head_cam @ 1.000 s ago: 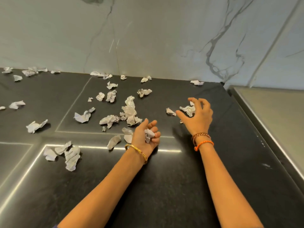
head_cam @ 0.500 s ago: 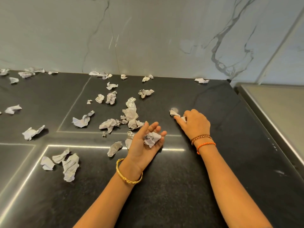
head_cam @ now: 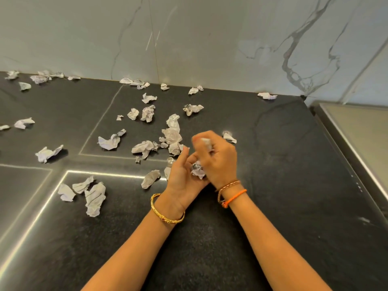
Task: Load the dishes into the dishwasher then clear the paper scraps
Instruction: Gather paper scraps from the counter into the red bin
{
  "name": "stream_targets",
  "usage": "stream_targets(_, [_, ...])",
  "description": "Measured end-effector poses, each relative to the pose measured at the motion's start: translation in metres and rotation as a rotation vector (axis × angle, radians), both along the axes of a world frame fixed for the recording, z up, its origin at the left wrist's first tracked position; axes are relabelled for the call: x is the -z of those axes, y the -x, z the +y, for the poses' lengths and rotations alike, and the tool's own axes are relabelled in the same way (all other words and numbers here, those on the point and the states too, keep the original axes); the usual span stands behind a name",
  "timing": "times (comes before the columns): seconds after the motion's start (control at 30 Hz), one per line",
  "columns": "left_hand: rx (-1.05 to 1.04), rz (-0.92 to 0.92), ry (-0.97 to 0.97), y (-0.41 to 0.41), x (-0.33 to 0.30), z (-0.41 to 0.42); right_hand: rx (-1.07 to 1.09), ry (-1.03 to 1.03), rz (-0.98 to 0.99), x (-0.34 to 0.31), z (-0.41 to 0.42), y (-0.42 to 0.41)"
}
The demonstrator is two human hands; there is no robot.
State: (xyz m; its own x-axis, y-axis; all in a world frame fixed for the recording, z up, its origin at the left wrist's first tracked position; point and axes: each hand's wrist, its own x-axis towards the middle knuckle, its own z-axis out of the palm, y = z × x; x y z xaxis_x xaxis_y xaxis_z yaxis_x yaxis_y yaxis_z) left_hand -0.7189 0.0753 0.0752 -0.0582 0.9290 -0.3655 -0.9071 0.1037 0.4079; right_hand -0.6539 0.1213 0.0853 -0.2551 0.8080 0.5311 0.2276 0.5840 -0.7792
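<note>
Currently: clearing paper scraps from dark counter, dishes absent.
Right hand pinching a scrap; left hand cupped, fingers loose, cradling a wad. Next: release into palm.

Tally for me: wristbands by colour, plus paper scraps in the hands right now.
Gold bangle: 1
Orange band: 1
Brown band: 1
Crumpled scrap in left hand: 1
White scrap in right hand: 1
Total: 5

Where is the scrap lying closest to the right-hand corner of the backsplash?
In the head view, that paper scrap lies alone at the far right of the black counter, against the marble backsplash, beyond and right of both hands.
</note>
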Motion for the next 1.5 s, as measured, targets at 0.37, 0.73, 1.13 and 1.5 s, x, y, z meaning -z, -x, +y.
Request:
stream_targets(0.37, [-0.125, -0.027, 0.017, 0.003, -0.001, -0.002, 0.078, 0.102, -0.248, 0.001, 0.063, -0.017])
stream_targets(0.73, [-0.112, -0.118, 0.090, -0.006, -0.011, 0.018, -0.105, 0.136, 0.190, 0.001, 0.030, -0.035])
stream_targets(1.13, [-0.163, -0.188, 0.062, -0.022, -0.023, 0.070, 0.102, 0.222, 0.172, 0.005, 0.139, -0.078])
stream_targets(1.5, [-0.162, -0.186, 0.011, -0.025, -0.008, 0.103, 0.271, 0.095, -0.660, 0.029, 0.287, -0.078])
